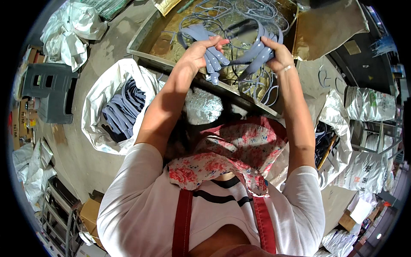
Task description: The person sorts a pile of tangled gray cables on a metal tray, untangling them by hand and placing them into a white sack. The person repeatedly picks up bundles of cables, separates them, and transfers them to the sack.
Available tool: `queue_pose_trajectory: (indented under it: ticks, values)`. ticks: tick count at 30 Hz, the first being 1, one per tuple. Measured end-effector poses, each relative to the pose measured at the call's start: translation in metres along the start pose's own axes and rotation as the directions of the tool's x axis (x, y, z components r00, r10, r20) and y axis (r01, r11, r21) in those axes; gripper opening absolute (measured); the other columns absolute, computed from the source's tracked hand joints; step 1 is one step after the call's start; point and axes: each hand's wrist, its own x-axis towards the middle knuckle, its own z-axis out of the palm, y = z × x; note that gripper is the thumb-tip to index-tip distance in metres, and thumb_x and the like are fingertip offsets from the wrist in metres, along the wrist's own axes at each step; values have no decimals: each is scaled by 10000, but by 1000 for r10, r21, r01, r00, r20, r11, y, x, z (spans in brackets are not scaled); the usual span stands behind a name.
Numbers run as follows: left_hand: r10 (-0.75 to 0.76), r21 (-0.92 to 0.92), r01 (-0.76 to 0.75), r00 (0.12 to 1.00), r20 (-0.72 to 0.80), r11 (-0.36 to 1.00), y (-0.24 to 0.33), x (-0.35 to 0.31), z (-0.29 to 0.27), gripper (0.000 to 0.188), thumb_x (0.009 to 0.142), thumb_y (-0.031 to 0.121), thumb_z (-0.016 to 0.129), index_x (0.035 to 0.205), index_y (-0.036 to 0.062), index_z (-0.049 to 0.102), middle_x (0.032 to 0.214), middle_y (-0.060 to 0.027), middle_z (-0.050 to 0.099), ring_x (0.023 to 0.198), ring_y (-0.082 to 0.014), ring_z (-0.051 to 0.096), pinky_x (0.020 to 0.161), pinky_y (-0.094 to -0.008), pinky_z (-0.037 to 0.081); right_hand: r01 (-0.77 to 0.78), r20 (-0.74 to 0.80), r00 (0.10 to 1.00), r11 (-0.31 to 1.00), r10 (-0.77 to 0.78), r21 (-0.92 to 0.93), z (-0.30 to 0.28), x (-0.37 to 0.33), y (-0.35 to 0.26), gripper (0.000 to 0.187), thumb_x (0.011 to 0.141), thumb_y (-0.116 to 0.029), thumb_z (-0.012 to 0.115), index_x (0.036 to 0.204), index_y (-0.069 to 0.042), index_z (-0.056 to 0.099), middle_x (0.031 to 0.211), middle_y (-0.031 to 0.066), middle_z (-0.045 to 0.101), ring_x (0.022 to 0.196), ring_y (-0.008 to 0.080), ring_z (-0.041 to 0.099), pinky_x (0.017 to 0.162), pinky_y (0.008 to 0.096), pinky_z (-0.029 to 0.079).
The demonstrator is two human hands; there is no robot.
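Note:
Both of my hands hold a bundle of flat grey-blue plastic straps over a shallow metal tray [147, 55]. My left hand [197, 52] is closed round the left part of the bundle [212, 60], whose rounded ends hang below the fingers. At the other side, my right hand [280, 56] pinches several straps [259, 50] that curve in a loop toward the middle. Inside the tray, tangled thin grey strips [209, 10] lie in brownish liquid.
Left of me stands a white sack [92, 115] with folded grey-blue straps [124, 109] inside. Another white sack [338, 150] holding dark strips is at my right. A grey plastic stool [51, 92] is at far left. A brownish board [329, 28] adjoins the tray's right side.

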Motion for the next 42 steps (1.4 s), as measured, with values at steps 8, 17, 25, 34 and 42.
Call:
queue_pose_trajectory:
  ticks: [8, 17, 25, 34, 42]
  values:
    - [92, -170, -60, 978, 187, 984, 9, -25, 35, 793, 684, 573, 630, 1163, -38, 469, 1143, -193, 536, 949, -211, 575, 810, -371, 501, 656, 689, 721, 250, 70, -712, 29, -84, 36, 298, 670, -164, 738, 922, -45, 634, 968, 111, 635, 829, 248, 613, 789, 295, 461]
    - [300, -264, -212, 885, 357, 941, 16, -46, 63, 832, 667, 433, 638, 1298, -15, 334, 1236, -203, 475, 1087, -278, 522, 924, -412, 441, 792, 834, 552, 321, -12, -520, 35, -74, 60, 195, 628, -84, 727, 790, -42, 628, 855, 94, 644, 880, 276, 596, 845, 339, 452]
    - [322, -471, -9, 741, 589, 882, 14, -44, 42, 581, 732, 296, 628, 1205, 45, 399, 773, -18, 475, 635, -147, 452, 660, -322, 403, 861, 877, 480, 174, 28, -477, 38, -62, 79, 327, 595, -174, 769, 870, -59, 635, 917, 126, 633, 922, 276, 588, 945, 383, 385]
    - [310, -430, 199, 445, 840, 881, 19, -49, 60, 396, 738, 160, 646, 1041, -4, 453, 691, -106, 593, 485, -177, 590, 437, -280, 495, 436, 277, 899, 760, -339, -482, 1, -16, 36, 690, 639, -265, 776, 1188, -30, 430, 1044, 83, 550, 926, 157, 535, 845, 331, 441]
    - [310, -379, 262, 271, 912, 887, 20, -53, 64, 327, 722, 152, 689, 900, -37, 491, 709, -149, 610, 498, -183, 567, 387, -262, 465, -135, 530, 834, 988, 155, -76, 29, -8, 75, 464, 730, -232, 667, 1081, 41, 534, 985, 129, 615, 824, 196, 615, 762, 328, 509]
